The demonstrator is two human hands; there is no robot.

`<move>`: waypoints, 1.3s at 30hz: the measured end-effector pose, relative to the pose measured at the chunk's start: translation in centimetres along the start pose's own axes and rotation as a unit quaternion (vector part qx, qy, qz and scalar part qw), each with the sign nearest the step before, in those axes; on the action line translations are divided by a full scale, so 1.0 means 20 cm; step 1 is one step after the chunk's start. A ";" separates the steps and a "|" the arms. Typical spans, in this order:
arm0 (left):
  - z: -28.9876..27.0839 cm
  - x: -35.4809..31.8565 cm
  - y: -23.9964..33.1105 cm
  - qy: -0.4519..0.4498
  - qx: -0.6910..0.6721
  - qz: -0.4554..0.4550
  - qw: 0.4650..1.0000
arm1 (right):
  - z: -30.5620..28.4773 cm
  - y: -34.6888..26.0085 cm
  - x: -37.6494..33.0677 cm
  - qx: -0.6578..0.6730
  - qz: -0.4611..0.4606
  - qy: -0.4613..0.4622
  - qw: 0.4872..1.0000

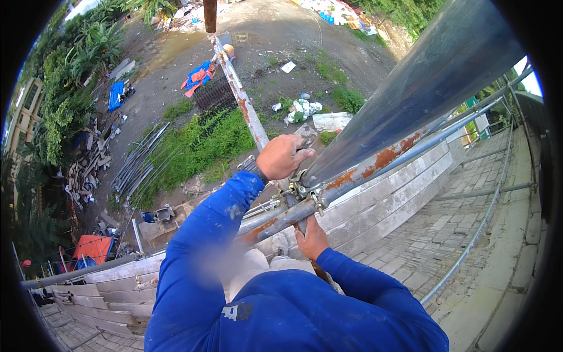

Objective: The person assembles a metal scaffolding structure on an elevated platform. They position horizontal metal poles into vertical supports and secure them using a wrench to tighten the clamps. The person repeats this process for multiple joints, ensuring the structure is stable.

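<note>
Head view: the right hand (315, 240)'s fingers are clamping on the near part of the pale pole (239, 94), just below the rusty pipe (345, 178). The left hand (281, 157) is resting over the pole farther up, its fingers partly hiding, their closure impossible to tell. If the clamp (300, 189) is sitting loose, the pole could be slipping toward the ground (275, 38).

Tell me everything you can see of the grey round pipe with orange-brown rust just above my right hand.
The grey round pipe looks like weathered metal, with orange-brown rust patches. It slants from lower left to upper right. A yellowish bolted metal clamp grips it near the lower end of the thick dark-grey round pole. Its lower-left stretch passes behind your blue left sleeve. Your right hand is below; contact is unclear.
</note>
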State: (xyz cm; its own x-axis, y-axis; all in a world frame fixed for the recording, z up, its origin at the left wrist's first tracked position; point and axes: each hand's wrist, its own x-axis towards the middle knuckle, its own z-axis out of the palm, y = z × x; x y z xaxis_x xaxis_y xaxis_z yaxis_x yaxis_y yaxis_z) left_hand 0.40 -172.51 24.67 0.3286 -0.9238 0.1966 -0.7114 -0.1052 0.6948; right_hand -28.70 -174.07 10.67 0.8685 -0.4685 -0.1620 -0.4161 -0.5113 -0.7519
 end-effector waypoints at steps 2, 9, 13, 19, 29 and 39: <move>0.14 0.17 -0.09 -0.035 -0.001 0.029 0.999 | 0.00 0.00 0.00 0.002 -0.016 0.016 1.000; 0.75 0.43 -0.59 -0.237 0.066 -0.047 0.968 | -0.03 -0.04 0.00 0.019 -0.017 0.016 1.000; 1.03 0.37 -0.90 -0.282 0.176 -0.168 0.928 | -0.02 -0.02 0.02 0.023 -0.031 0.015 0.999; 0.70 0.51 -0.67 -0.186 0.180 -0.217 0.941 | -0.04 -0.02 0.00 0.028 0.001 -0.008 1.000; -0.06 -0.43 -0.36 0.015 -0.043 -0.234 0.971 | -0.03 -0.04 0.00 0.008 0.002 -0.008 1.000; 0.28 -2.33 -0.56 0.256 0.082 -0.557 0.786 | -0.16 -0.09 0.00 -0.059 -0.039 -0.045 0.996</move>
State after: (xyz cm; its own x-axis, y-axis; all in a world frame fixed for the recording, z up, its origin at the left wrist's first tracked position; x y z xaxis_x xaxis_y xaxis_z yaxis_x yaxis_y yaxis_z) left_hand -10.41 -130.28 3.93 0.9811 0.0401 -0.1893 0.1385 -0.8288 0.5422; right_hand -28.79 -175.44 14.11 0.9175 -0.3607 -0.1674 -0.3715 -0.6274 -0.6844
